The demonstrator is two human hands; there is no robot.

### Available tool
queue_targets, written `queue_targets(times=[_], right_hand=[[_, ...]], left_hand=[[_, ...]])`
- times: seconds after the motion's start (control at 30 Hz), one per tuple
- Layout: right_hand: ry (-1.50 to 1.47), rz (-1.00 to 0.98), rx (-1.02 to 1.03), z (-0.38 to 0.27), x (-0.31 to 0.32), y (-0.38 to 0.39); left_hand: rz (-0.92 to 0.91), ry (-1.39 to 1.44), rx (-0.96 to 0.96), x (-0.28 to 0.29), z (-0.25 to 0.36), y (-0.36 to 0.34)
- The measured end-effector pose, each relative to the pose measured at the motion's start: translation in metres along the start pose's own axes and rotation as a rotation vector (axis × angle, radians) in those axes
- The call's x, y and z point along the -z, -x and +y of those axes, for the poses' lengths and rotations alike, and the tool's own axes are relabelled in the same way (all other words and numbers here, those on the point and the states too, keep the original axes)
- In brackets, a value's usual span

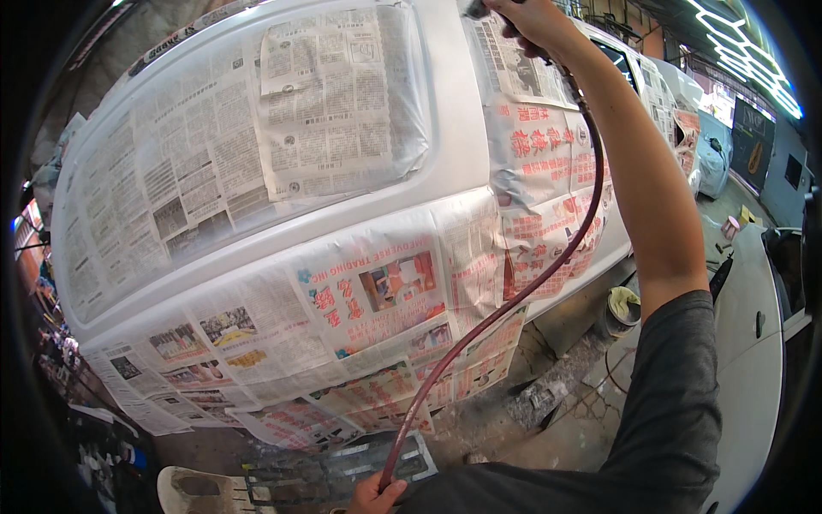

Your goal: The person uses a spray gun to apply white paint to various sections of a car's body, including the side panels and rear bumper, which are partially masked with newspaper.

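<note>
Dark red hose [515,300] rises in a curve from the lower edge of the frame, where the left hand [377,495] has its grip closed around it. Behind it, newspaper sheets [282,321] cover the lower side of the white vehicle [454,86], which fills the left and middle of the frame. Higher stands a paper-covered window [197,146]; so I judge that the covering is mostly done on this part. White strips of body around this window are left bare, and I cannot tell whether the work on them is finished. At the upper edge, the right hand [541,24] grips a dark tool [476,8], to which the hose seems to lead; the frame cuts this tool, so its action is not visible.
</note>
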State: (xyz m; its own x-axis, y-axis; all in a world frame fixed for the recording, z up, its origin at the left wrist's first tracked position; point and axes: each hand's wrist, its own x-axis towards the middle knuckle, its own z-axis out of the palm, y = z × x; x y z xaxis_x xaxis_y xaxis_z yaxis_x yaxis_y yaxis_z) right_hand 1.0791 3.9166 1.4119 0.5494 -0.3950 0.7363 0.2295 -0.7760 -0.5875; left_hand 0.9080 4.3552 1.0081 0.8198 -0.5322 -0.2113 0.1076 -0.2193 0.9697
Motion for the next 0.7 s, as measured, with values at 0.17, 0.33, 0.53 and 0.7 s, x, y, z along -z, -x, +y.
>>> queue_targets(times=[0.17, 0.33, 0.53, 0.7], right_hand=[[-0.064, -0.145, 0.042, -0.013, -0.007, -0.028], [0.049, -0.173, 0.111, -0.006, 0.006, -0.046], [0.058, 0.089, 0.011, 0.012, 0.021, -0.077], [0.025, 0.084, 0.002, 0.005, 0.003, -0.091]], left_hand=[[-0.037, -0.005, -0.003, 0.000, 0.009, -0.010], [-0.009, -0.021, 0.013, -0.002, 0.022, -0.018], [-0.061, -0.015, -0.023, 0.003, 0.017, -0.030], [-0.015, 0.004, -0.088, -0.004, 0.031, -0.036]])
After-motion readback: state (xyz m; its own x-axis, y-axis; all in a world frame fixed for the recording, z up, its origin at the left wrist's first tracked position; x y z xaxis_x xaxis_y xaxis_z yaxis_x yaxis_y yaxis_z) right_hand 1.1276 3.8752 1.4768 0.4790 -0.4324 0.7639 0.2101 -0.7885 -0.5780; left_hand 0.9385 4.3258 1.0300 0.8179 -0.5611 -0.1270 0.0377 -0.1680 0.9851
